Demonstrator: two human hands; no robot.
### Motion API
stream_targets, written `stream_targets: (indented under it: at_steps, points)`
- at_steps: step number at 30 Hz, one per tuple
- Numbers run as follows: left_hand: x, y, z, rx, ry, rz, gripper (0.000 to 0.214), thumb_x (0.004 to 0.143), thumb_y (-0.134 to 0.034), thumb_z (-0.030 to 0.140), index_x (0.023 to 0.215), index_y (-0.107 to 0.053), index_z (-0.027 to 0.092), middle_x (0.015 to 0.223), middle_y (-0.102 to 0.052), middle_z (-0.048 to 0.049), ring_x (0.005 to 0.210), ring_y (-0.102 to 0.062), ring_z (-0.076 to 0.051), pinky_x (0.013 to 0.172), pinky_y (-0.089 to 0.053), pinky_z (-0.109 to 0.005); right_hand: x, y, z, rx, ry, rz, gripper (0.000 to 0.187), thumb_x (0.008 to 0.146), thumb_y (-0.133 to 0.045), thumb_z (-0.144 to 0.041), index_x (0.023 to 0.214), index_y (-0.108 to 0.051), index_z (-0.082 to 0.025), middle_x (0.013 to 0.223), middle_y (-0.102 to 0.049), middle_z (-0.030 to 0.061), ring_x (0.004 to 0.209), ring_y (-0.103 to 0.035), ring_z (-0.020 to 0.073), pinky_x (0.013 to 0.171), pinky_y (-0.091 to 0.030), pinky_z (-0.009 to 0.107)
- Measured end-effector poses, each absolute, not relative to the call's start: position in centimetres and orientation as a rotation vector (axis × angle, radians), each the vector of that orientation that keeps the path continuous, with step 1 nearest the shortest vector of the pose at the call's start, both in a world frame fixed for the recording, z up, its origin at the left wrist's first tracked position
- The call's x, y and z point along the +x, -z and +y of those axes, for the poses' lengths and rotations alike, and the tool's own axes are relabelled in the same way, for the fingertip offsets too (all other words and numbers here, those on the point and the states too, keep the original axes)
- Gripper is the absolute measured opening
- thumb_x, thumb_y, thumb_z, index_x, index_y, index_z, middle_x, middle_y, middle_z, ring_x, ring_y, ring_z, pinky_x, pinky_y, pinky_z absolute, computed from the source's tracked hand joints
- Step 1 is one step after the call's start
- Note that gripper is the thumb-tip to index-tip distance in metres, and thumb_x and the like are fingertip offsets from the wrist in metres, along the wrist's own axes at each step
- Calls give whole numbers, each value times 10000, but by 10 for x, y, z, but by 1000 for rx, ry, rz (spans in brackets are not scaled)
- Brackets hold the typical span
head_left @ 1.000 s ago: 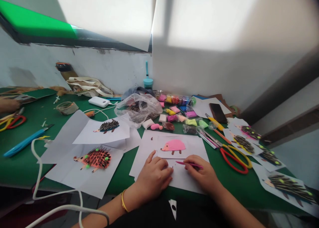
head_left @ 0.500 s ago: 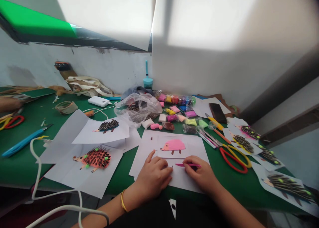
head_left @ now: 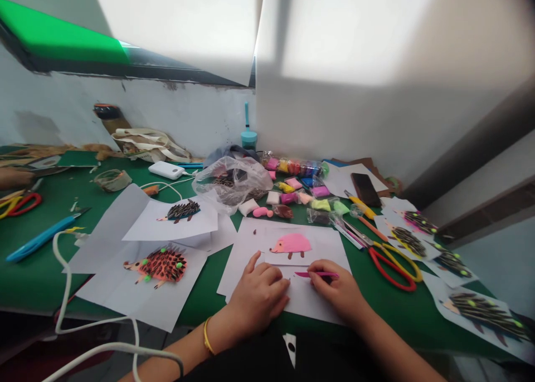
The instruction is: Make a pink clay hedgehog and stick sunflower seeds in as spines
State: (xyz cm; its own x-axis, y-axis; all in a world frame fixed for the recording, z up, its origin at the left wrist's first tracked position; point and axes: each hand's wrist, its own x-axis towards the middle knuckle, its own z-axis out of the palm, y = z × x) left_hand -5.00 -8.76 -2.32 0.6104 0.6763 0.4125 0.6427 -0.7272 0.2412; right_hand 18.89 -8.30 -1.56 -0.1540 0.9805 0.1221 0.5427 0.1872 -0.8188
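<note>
A pink clay hedgehog point(head_left: 291, 243) lies on a white sheet point(head_left: 326, 243) in front of me on the green table point(head_left: 37, 270). My left hand point(head_left: 258, 297) rests curled on the paper just below it, forefinger stretched toward the sheet's edge; a tiny dark bit lies by its fingertips. My right hand point(head_left: 340, 293) is closed on a thin pink stick tool point(head_left: 316, 274) that points left across the paper. A gold bangle point(head_left: 206, 337) circles my left wrist.
Red-and-yellow scissors point(head_left: 393, 262) lie to the right, near sheets with dark spiky hedgehogs point(head_left: 408, 240). Clay packets point(head_left: 298, 190) and a plastic bag point(head_left: 232, 181) sit behind. An orange hedgehog point(head_left: 161, 264), a white cable point(head_left: 62, 293) and a blue cutter point(head_left: 39, 238) are left. Another person's hand point(head_left: 14, 176) is far left.
My right hand has shifted the pink stick a little; the left hand stays put. The other person's hand at far left moved slightly.
</note>
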Motion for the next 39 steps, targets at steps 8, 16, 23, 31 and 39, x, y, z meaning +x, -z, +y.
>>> stream_targets:
  at_steps: [8,16,23,31,39]
  points:
    - [-50,21,-87,2760,-757,1131,214,851,-646,330,1053,-639,262,959,-650,-5,945,-585,-188,1171,-202,-527,186,15,-84,-1432,-800,-1833,178,868,-548,-346,810,-656,-217,808,-701,30,754,-645,191,712,-516,292]
    - [-50,22,-88,2742,-751,1133,203,852,-643,326,1043,-639,257,954,-651,-7,949,-585,-193,1172,-196,-532,185,14,-84,-1417,-838,-1854,171,868,-547,-338,810,-659,-222,812,-701,25,773,-648,191,722,-503,289]
    - [-50,22,-87,2733,-749,1130,204,864,-630,330,1052,-635,254,963,-650,-2,950,-583,-188,1176,-181,-526,186,14,-83,-1442,-906,-1782,182,856,-566,-364,811,-663,-217,791,-701,19,743,-643,188,695,-497,280]
    - [-49,20,-88,2717,-738,1150,197,858,-641,342,1036,-634,257,999,-651,-7,985,-576,-206,1162,-200,-538,184,8,-78,-1439,-971,-1706,205,866,-570,-398,838,-658,-215,768,-699,18,725,-645,186,679,-491,278]
    - [-43,7,-71,2753,-619,1235,200,876,-628,318,1042,-622,207,1104,-634,-63,1068,-560,-257,1034,-398,-470,171,15,-68,-1416,-927,-1642,246,896,-560,-446,889,-640,-213,797,-688,23,736,-640,187,689,-479,285]
